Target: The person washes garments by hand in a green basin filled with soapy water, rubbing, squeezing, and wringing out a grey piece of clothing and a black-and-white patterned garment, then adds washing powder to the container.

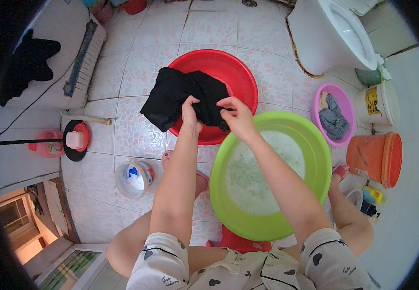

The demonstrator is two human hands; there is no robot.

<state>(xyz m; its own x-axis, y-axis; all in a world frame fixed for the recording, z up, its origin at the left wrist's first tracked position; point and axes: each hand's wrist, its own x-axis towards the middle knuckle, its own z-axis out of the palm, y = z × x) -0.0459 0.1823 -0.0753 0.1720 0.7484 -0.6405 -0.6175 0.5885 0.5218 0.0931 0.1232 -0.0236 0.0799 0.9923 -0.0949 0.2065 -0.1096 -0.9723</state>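
A black garment [171,98] is stretched over a red plastic basin [244,83], its left end hanging past the rim. My left hand [190,116] grips the middle of the cloth, with the thumb on top. At the garment's right edge, the fingers and thumb of my right hand [239,117] pinch the fabric. Below my right forearm, a lime-green basin [224,214] holds cloudy, sudsy water [256,181]. Its upper-left rim overlaps the red basin in view.
Right of the green basin are a pink basin [351,127] with grey cloth [334,117], an orange bucket [365,159] and a white bucket [376,103]. A small clear tub [126,185] stands left. A toilet [325,40] is upper right; black cloth [31,65] hangs upper left.
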